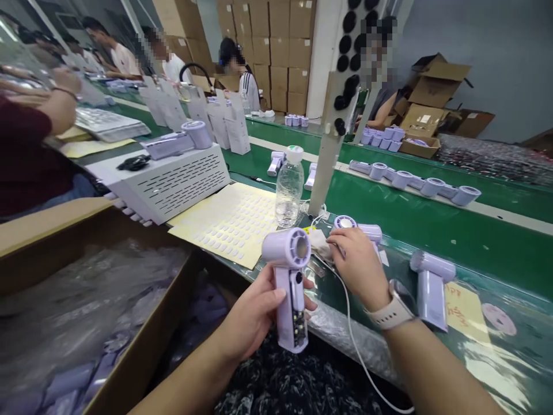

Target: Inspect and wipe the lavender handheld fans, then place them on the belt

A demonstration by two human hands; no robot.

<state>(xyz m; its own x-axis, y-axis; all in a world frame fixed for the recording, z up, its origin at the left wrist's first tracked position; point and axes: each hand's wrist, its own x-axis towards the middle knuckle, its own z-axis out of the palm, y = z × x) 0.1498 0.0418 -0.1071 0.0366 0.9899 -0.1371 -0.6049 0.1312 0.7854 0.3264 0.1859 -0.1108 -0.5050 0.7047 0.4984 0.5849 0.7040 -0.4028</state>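
My left hand [265,302] is wrapped around the handle of a light purple handheld fan [286,251], held upright in front of me. The front of its handle is uncovered, showing a circuit board with small parts and a round black button. My right hand [356,259], with a watch on the wrist, is over the table beside a crumpled white piece [318,242]. Its fingers are bent together, and what they may hold is hidden. Just behind those fingers lies another purple fan [367,231], partly covered by the hand. A white cable [351,323] runs down below the right hand.
A water bottle [289,187] stands by a metal post [330,144]. Left are a yellow sticker sheet [228,222], a vented white box [181,178] and an open carton [159,328]. Right lies another fan [432,288]. Fans line the green belt [496,202]; people sit beyond.
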